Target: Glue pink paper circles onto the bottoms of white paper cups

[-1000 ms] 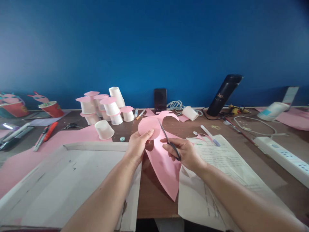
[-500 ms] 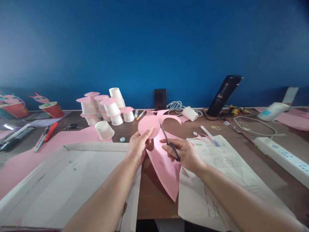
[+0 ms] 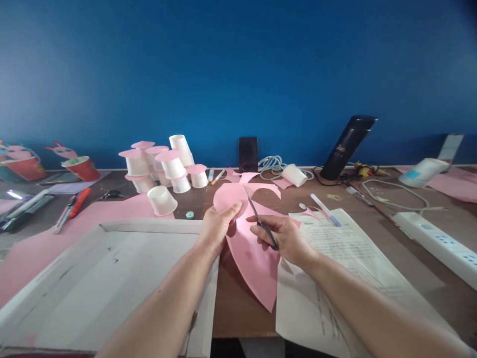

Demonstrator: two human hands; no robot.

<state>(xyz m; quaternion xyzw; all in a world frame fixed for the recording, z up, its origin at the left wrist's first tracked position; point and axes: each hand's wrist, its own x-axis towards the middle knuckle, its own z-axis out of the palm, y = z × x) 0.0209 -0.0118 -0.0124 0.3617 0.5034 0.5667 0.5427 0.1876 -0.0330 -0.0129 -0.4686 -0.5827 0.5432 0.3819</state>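
My left hand (image 3: 219,223) pinches a rounded piece of pink paper (image 3: 228,195), thumb on top. In my right hand (image 3: 279,236) is a pair of scissors (image 3: 262,223) with dark handles, its blades lying along the right edge of the rounded part. From that edge a curved pink strip (image 3: 269,189) bends off to the right. Below both hands a long pointed pink sheet (image 3: 255,263) hangs over the brown table. Pink scraps (image 3: 248,176) lie just behind the paper. The fingers under the rounded piece are partly hidden.
Paper cups (image 3: 173,169) with pink discs are stacked at back left, beside a tipped cup (image 3: 161,200). A white box lid (image 3: 93,288) fills the left front; printed sheets (image 3: 346,258) lie right. Farther right are a black bottle (image 3: 348,148) and a power strip (image 3: 439,241).
The rounded pink paper has tilted and turned slightly in my left hand, which has shifted a little to the right. The scissors stay at its right edge in nearly the same place.
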